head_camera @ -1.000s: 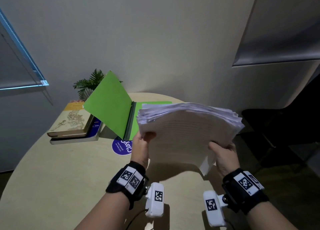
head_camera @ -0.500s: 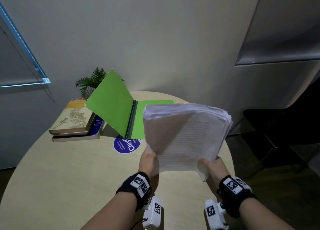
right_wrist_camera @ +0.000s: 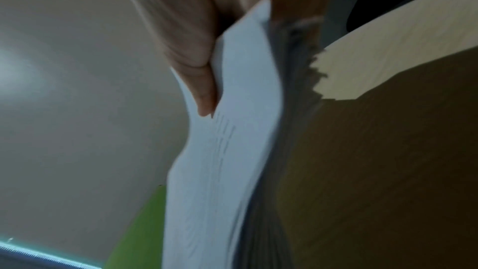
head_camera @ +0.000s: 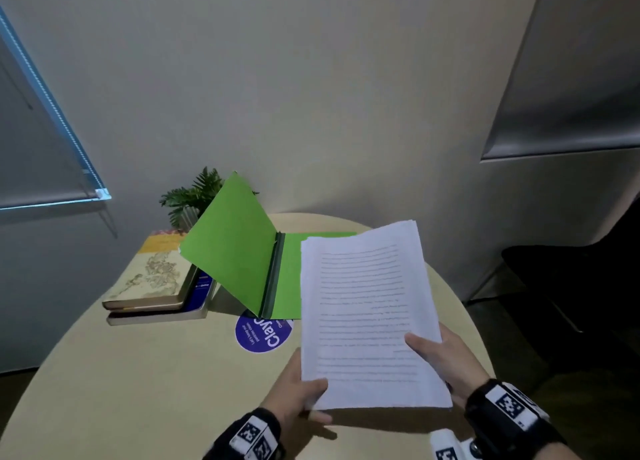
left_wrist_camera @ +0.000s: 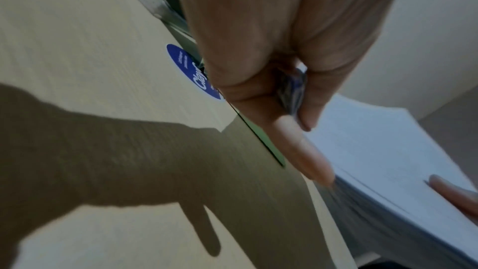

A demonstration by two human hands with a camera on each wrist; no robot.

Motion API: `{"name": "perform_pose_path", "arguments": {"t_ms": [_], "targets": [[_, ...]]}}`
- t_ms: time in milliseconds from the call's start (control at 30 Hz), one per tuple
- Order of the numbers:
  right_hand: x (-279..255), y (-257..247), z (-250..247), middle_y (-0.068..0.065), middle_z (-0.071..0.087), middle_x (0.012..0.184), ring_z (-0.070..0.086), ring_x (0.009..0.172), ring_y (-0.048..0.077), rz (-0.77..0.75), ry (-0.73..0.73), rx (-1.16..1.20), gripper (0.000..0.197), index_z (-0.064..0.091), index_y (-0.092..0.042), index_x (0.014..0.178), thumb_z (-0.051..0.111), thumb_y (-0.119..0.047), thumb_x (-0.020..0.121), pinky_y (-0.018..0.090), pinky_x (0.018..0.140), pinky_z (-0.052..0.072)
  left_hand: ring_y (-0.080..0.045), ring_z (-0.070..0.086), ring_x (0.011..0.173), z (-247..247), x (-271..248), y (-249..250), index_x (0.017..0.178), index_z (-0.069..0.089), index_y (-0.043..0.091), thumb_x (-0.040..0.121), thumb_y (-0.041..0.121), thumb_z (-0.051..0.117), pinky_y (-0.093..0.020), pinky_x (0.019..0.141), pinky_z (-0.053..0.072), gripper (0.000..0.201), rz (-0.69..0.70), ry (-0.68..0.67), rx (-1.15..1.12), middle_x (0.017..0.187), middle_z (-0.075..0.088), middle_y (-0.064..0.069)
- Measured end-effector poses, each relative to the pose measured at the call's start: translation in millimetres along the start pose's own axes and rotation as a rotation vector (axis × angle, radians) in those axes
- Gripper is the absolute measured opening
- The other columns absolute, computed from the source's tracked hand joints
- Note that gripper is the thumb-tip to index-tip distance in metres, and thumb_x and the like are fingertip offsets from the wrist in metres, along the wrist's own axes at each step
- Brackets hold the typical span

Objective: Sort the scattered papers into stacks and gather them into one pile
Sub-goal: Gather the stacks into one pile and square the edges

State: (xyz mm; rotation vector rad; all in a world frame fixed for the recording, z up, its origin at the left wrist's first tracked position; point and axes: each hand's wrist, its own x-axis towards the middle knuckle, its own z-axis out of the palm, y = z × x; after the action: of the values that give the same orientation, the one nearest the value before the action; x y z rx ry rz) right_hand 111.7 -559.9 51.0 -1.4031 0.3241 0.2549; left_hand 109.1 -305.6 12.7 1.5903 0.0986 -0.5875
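A thick stack of white printed papers (head_camera: 367, 314) hangs just above the round beige table (head_camera: 138, 373), printed face up. My left hand (head_camera: 301, 393) grips its near left corner, thumb on top. My right hand (head_camera: 440, 355) grips the near right edge, thumb lying on the top sheet. The left wrist view shows that corner of the paper stack (left_wrist_camera: 388, 163) pinched between my left hand's (left_wrist_camera: 297, 93) thumb and fingers. In the right wrist view the paper stack (right_wrist_camera: 227, 150) bends under my right hand's (right_wrist_camera: 207, 81) thumb, its sheet edges fanned. The stack's far end overlaps an open green folder (head_camera: 249, 251).
The green folder's left cover stands up at an angle. Two stacked books (head_camera: 156, 286) lie at the table's back left beside a small potted plant (head_camera: 194, 199). A round blue sticker (head_camera: 263, 335) sits in front of the folder. A dark chair (head_camera: 571, 286) stands right of the table.
The stack has tipped from upright, edges toward me, to lying nearly flat with its printed face up, and has come lower and nearer. Both hands kept their hold.
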Motion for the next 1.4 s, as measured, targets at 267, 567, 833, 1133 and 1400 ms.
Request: {"name": "perform_pose_path", "arguments": {"t_ms": [267,567,833,1133,1400], "targets": [[38.4,5.7,26.2,-0.002,0.07,0.116,0.07,0.1,0.027,0.142,-0.218,0.068,0.055,0.05,-0.038,0.121,0.059,0.003,0.085,0.048,0.078,0.057,-0.014,0.073,0.084,-51.4,31.6,31.0,0.116,0.047,0.024,0.07,0.009,0.06,-0.039,0.066,0.06,0.05,-0.003,0.025,-0.1,0.115,0.063,0.0],[105.5,0.1,44.4,0.009,0.064,0.118,0.06,0.107,0.032,0.085,-0.06,0.147,0.045,0.047,-0.02,0.129,0.056,-0.001,0.089,0.047,0.079,0.057,-0.017,0.055,0.05,-102.0,67.3,37.3,0.08,0.057,0.001,0.084,0.035,0.066,-0.028,0.05,0.049,0.036,-0.04,0.5,-0.008,0.061,0.059,-0.005],[163.7,24.4,53.3,0.013,0.066,0.118,0.062,0.108,0.033,0.086,-0.023,0.24,0.044,0.05,-0.013,0.128,0.054,0.006,0.088,0.038,0.075,0.059,-0.03,0.055,0.107,-148.9,96.5,58.4,0.128,0.044,0.004,0.08,0.041,0.065,-0.043,0.095,0.042,0.065,-0.011,0.753,0.063,0.124,0.054,-0.015],[188.6,39.0,72.2,0.012,0.059,0.124,0.06,0.107,0.032,0.089,-0.04,0.103,0.046,0.043,-0.016,0.132,0.056,-0.001,0.09,0.035,0.07,0.059,-0.024,0.059,0.08,-132.7,99.1,63.7,0.083,0.058,0.021,0.097,0.02,0.049,-0.033,0.075,0.048,0.017,0.183,0.629,0.204,0.085,0.064,-0.004],[189.3,35.4,74.0,0.014,0.061,0.11,0.059,0.058,0.025,-0.109,0.216,-0.472,0.046,0.047,-0.016,0.131,0.04,0.005,0.091,0.009,0.039,0.042,-0.007,0.055,0.112,-111.4,102.4,69.2,0.128,0.053,0.034,0.095,0.011,0.05,-0.022,0.091,0.05,0.041,0.296,0.395,0.551,0.12,0.056,0.019]]}}
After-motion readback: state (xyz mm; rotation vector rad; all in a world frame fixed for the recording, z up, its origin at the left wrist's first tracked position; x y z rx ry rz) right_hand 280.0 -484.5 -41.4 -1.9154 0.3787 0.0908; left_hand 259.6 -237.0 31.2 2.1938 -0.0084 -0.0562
